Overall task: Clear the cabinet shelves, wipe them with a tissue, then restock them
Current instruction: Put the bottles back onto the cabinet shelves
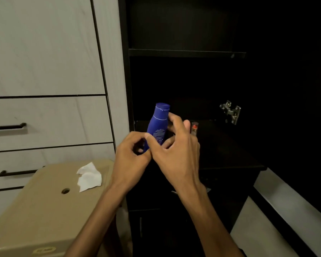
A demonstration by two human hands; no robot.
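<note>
Blue bottle (157, 127), capped, white print, upright, gripped by left hand (132, 156) and right hand (176, 151).

The dark cabinet shelf (220, 145) carries a small red-topped container (194, 127) standing upright near its back. At eight o'clock from it, the beige box top (35, 210) bears a crumpled white tissue (89, 177) toward its far right corner.

Glossy plastic bottle (157, 127); crumpled paper tissue (89, 177); shiny metal hinge (231, 111).
</note>
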